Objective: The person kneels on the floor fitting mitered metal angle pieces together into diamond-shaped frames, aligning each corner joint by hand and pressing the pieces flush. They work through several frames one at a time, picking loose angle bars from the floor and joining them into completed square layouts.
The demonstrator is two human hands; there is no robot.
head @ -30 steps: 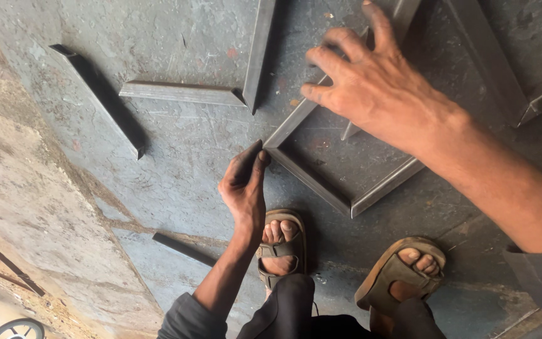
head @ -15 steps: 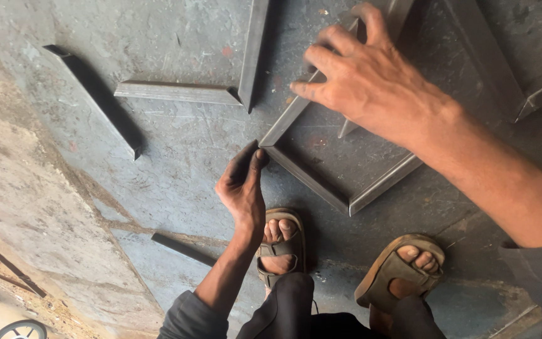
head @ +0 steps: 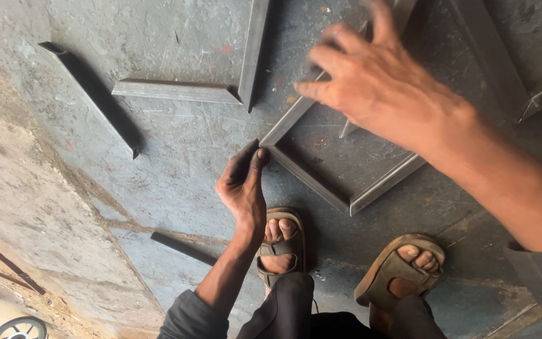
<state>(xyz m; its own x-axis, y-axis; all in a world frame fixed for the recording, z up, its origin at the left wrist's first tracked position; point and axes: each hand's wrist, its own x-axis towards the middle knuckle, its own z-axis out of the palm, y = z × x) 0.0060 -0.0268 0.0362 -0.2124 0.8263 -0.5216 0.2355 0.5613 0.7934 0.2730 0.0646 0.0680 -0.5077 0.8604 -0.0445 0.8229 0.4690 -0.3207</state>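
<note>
Now the left hand (head: 243,188) pinches the steel frame (head: 321,182) corner; right hand (head: 377,88) spreads fingers above it. Squaring up, seemingly; next calls for steady pressure.

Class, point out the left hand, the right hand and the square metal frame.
left hand (head: 243,185), head view, on its back.
right hand (head: 377,88), head view, on its back.
square metal frame (head: 308,179), head view, on its near-left bar.

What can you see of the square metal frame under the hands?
The square frame is grey, dull, scuffed angle bar, mitred at the corners, lying flat on the steel plate, turned diamond-wise. The left hand pinches its near-left corner; the right hand rests over its upper side, hiding the far corner. Sandalled feet stand just beside it.
</note>
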